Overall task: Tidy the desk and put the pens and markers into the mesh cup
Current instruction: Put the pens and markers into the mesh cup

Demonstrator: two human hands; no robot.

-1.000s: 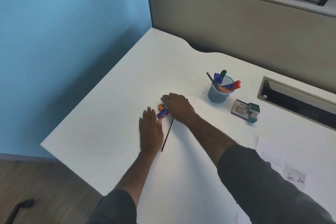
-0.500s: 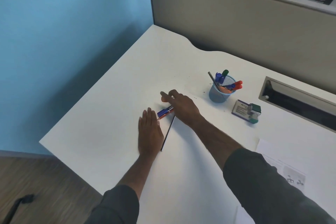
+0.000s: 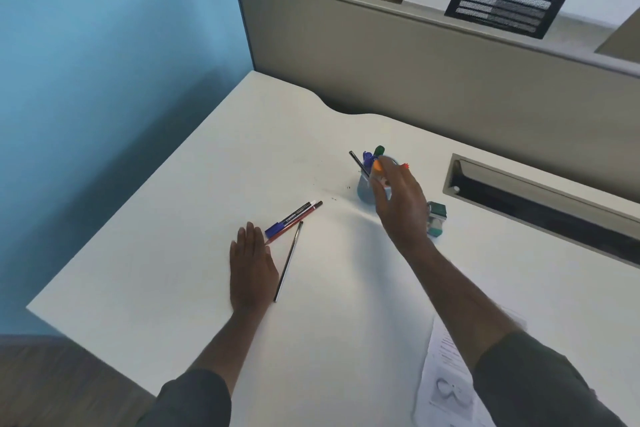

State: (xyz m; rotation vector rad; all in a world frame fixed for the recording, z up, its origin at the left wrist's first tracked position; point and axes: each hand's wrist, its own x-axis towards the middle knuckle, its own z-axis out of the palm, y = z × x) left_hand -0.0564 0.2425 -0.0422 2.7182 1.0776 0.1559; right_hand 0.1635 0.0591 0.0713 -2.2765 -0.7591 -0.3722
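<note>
My right hand [image 3: 400,203] is over the blue mesh cup [image 3: 365,191] and holds an orange marker [image 3: 377,166], tip up, at the cup's mouth. The cup holds several pens and markers, partly hidden by my hand. My left hand [image 3: 252,267] lies flat on the white desk [image 3: 173,263], fingers together, holding nothing. Just right of its fingertips lie a blue-capped pen [image 3: 289,219] and a red pen [image 3: 298,220] side by side. A thin dark pencil [image 3: 288,266] lies along my left hand's right side.
A small green and white object [image 3: 437,218] sits right of the cup, partly behind my wrist. A cable slot [image 3: 540,198] is cut into the desk at the right. A printed paper [image 3: 446,378] lies at the near right. A grey partition [image 3: 415,55] bounds the back, a blue wall the left.
My right hand lifted the orange marker from beside the pens and carried it right to the mesh cup. The blue and red pens now lie uncovered. My left hand stayed flat.
</note>
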